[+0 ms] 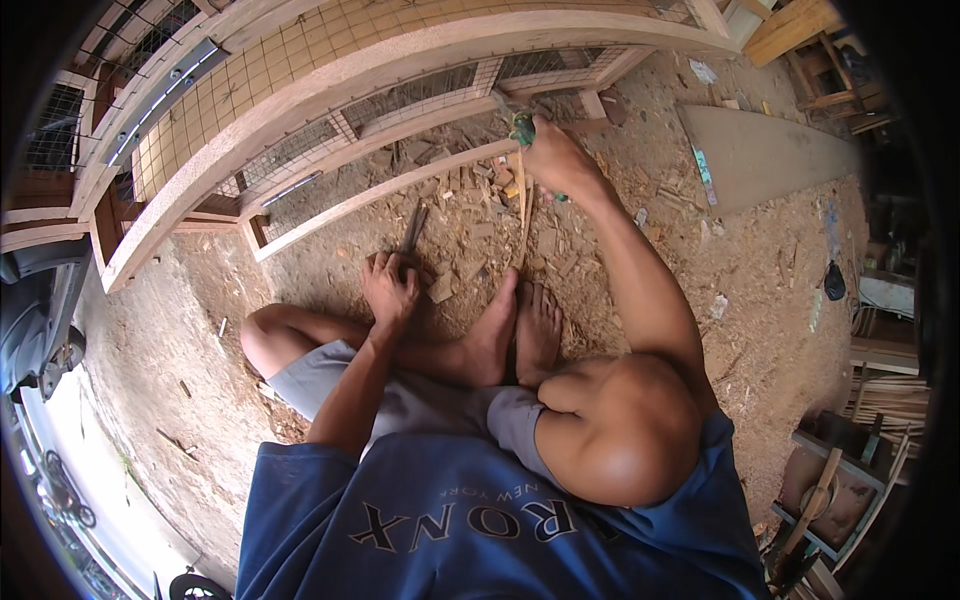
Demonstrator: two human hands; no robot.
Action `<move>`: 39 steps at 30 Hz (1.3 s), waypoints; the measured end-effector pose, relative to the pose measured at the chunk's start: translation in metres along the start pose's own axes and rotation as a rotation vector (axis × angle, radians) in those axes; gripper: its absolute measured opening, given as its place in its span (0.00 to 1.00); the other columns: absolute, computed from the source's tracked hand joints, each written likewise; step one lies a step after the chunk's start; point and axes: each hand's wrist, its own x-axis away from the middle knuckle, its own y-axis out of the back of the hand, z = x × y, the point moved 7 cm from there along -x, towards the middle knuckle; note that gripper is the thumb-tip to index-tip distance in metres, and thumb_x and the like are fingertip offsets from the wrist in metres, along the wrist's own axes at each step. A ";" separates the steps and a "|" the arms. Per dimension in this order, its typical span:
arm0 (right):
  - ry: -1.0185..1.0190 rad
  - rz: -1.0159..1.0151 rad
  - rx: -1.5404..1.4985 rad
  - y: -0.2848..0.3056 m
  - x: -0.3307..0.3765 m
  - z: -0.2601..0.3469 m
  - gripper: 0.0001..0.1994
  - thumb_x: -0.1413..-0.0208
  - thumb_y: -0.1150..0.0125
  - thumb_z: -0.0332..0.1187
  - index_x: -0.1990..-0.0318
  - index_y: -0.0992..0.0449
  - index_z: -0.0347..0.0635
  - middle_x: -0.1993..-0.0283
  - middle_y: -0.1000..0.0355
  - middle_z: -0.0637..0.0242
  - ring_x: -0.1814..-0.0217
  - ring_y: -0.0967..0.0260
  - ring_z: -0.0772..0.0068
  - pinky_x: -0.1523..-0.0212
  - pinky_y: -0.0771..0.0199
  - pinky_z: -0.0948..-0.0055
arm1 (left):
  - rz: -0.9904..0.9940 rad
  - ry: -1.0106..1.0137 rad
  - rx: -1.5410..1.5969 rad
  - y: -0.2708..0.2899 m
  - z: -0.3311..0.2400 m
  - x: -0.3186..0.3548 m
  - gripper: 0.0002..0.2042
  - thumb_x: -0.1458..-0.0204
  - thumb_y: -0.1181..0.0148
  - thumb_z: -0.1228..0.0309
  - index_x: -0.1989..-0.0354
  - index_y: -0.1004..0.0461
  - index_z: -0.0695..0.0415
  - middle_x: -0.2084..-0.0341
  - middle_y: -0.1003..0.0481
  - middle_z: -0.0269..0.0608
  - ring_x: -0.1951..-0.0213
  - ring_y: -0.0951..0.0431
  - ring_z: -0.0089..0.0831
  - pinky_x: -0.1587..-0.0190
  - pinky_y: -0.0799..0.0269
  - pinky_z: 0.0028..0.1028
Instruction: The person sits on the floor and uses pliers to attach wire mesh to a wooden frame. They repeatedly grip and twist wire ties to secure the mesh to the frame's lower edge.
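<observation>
My right hand [562, 160] is closed round a green-handled tool [523, 127], beside the lower rail of a wooden frame with wire mesh [380, 100]. The tool's working end is too blurred to make out. Near my bent left leg, my left hand [390, 288] curls over a dark tool [413, 230] low at the ground. Two slim dark bars of it stick out beyond my fingers; its other end is hidden under the hand. Thin wooden strips [524, 205] lie between my feet and my right hand.
Wood offcuts [483, 230] and shavings cover the ground. A flat grey board [765, 155] lies at the right. Machinery and timber [835, 480] stand at the lower right. A dark vehicle [40, 310] is at the left edge, and a motorcycle [68, 490] stands outside.
</observation>
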 end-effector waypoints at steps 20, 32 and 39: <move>-0.076 0.038 -0.065 -0.003 0.020 -0.005 0.15 0.36 0.47 0.33 0.50 0.32 0.30 0.69 0.24 0.58 0.80 0.26 0.69 0.74 0.25 0.63 | 0.056 0.082 0.009 -0.002 0.006 0.001 0.09 0.55 0.38 0.66 0.66 0.19 0.52 0.63 0.25 0.43 0.54 0.30 0.47 0.48 0.35 0.44; -0.135 0.015 -0.114 0.022 0.012 -0.015 0.17 0.35 0.51 0.29 0.42 0.35 0.30 0.72 0.27 0.58 0.81 0.29 0.69 0.76 0.25 0.64 | 0.014 0.061 0.016 -0.005 0.007 0.000 0.08 0.55 0.39 0.66 0.67 0.20 0.53 0.64 0.25 0.44 0.55 0.30 0.47 0.48 0.35 0.45; -0.096 0.044 -0.166 0.023 0.009 -0.004 0.10 0.35 0.51 0.27 0.50 0.34 0.32 0.76 0.32 0.60 0.83 0.31 0.69 0.81 0.28 0.65 | -0.038 -0.007 -0.010 0.001 0.002 0.000 0.09 0.56 0.38 0.67 0.67 0.20 0.53 0.64 0.25 0.45 0.55 0.30 0.50 0.49 0.32 0.44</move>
